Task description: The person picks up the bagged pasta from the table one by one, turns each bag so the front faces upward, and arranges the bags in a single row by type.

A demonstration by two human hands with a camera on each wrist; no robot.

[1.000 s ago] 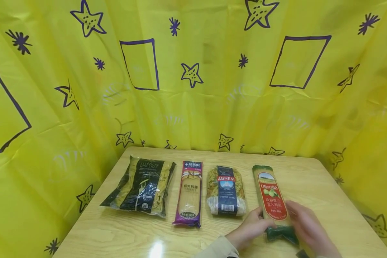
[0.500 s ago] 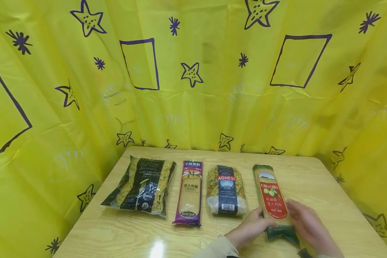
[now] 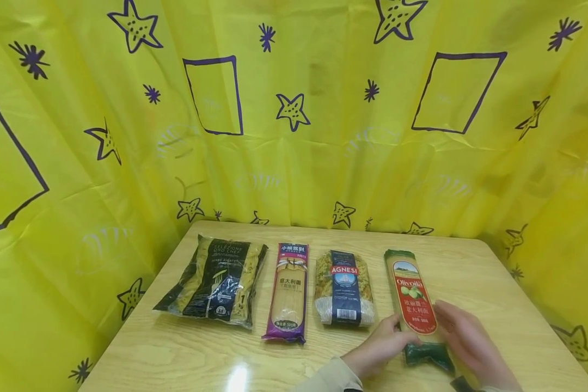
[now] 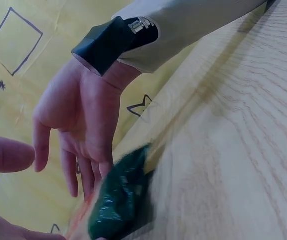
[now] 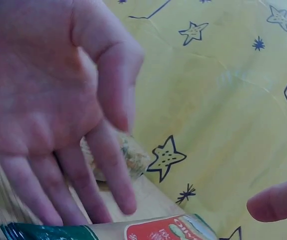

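A spaghetti packet (image 3: 414,305) with a red Olivoilà label and green ends lies flat on the table. My left hand (image 3: 378,344) is at its lower left side, with the thumb over the packet's edge. Along the lower right side lies my right hand (image 3: 470,340), its fingers fairly straight. The left wrist view shows the right hand (image 4: 83,110) with fingers pointing down beside the green packet end (image 4: 118,197). In the right wrist view the left hand (image 5: 58,105) has extended fingers reaching down behind the packet (image 5: 158,230). Neither hand curls round it.
Left of the spaghetti packet lie an Agnesi pasta bag (image 3: 344,288), a purple-ended pasta packet (image 3: 287,294) and a large black penne bag (image 3: 215,283), in a row on the wooden table (image 3: 201,356). A yellow curtain (image 3: 294,179) hangs behind.
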